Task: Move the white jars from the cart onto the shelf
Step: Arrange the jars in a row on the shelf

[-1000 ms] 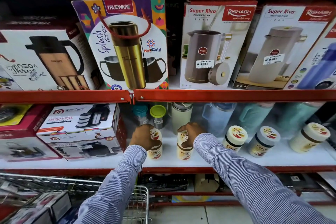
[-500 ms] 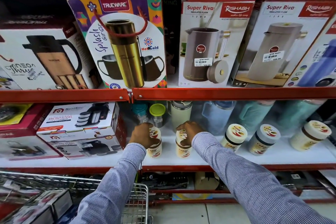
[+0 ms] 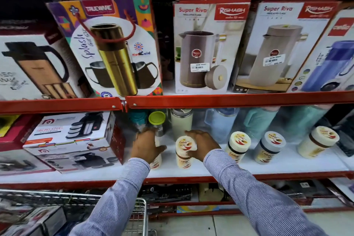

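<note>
Left hand (image 3: 146, 146) blurred, covers left white jar (image 3: 157, 161) on shelf (image 3: 287, 165); only jar's lower edge shows, grip state unclear. Right hand (image 3: 204, 144) wraps lid of second white jar (image 3: 184, 152), standing on shelf just beside. Three more jars (image 3: 237, 144) further right. Cart (image 3: 134, 207) cut off below, contents blurred.

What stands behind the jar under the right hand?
Behind the jar in the right hand stands a cream flask. Left of it is a green-lidded bottle. The flask's foot is hidden by the hand and jar.
</note>
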{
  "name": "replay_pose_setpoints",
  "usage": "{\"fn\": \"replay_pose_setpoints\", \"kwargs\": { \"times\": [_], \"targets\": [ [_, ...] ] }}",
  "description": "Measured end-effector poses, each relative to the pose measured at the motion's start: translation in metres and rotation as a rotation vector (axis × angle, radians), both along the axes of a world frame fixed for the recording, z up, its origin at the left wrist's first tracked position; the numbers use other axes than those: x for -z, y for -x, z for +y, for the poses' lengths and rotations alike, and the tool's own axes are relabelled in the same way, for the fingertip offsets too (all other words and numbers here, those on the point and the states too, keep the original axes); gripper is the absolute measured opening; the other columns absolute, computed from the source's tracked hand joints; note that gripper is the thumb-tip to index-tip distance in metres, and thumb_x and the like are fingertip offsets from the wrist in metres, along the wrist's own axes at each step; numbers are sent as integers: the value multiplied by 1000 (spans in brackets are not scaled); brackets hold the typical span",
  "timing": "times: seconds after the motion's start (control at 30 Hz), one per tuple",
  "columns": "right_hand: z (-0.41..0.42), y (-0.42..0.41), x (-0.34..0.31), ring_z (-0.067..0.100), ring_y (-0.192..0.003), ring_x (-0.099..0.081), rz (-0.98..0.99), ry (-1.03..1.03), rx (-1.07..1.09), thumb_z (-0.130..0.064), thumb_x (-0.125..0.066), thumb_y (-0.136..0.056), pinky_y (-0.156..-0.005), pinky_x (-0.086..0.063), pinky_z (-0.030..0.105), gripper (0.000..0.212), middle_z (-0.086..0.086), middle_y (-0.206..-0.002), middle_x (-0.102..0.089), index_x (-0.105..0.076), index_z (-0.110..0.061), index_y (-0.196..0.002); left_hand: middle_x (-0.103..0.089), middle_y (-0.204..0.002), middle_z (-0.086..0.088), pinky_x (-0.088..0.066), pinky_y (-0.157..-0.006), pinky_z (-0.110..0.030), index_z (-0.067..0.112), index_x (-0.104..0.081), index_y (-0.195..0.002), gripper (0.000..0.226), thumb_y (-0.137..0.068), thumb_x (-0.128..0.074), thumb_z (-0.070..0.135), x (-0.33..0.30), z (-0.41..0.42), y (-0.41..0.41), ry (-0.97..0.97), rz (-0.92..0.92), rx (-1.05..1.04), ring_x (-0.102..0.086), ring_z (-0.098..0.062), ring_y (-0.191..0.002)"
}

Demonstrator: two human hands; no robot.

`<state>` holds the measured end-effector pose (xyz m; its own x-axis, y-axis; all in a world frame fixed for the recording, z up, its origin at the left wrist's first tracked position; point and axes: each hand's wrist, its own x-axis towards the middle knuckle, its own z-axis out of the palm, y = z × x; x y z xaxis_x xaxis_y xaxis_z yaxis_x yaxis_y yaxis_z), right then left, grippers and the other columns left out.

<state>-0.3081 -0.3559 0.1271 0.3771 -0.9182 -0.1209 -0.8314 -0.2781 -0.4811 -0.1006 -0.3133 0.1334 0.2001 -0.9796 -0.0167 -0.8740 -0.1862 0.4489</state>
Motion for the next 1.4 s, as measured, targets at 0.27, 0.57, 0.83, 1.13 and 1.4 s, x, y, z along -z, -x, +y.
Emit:
{"fn": "replay_pose_setpoints", "kwargs": {
  "times": [0.27, 0.57, 0.83, 1.13, 1.4],
  "targets": [
    [-11, 123, -31, 21, -109, -64, -31, 131, 269, -20, -74, -72, -96, -52, 34, 36, -4, -117, -71, -70, -31, -106, -70, -111, -9, -47, -99, -37, 16, -69, -110, 40, -73, -75, 29, -16, -21, 110, 189, 139, 255, -62, -29, -108],
    [-50, 261, -30, 25, -114, -62, 42, -37, 387, -23, -79, -69, -100, -49, 31, 44, 4, -125, -66, -67, -32, -110, -65, -126, -7, -44, -100, -32, 18, -59, -125, 57, -74, -74, 38, 3, -61, 234, -25, 99, 340, -59, -27, -117],
    [-71, 289, 0, 27, -121, -57, 76, -186, 202, -33, -85, -55, -108, -44, 36, 78, 9, -134, -58, -55, -34, -127, -60, -127, -10, -48, -100, -31, 24, -55, -131, 74, -63, -82, 33, 22, -78, 295, -143, 32, 259, -61, -28, -115],
    [-79, 304, -3, 28, -117, -58, 89, -194, 150, -31, -83, -54, -104, -48, 36, 72, 8, -130, -57, -58, -37, -122, -59, -123, -9, -48, -101, -35, 28, -56, -130, 68, -66, -78, 38, 20, -70, 303, -131, 3, 25, -62, -29, -111],
    [-88, 314, -8, 27, -111, -63, 97, -215, 96, -24, -85, -49, -99, -52, 37, 75, 7, -128, -58, -60, -36, -119, -56, -135, -9, -45, -108, -37, 24, -52, -136, 76, -67, -80, 39, 15, -74, 301, -174, 20, -30, -56, -27, -123]
  ]
}}
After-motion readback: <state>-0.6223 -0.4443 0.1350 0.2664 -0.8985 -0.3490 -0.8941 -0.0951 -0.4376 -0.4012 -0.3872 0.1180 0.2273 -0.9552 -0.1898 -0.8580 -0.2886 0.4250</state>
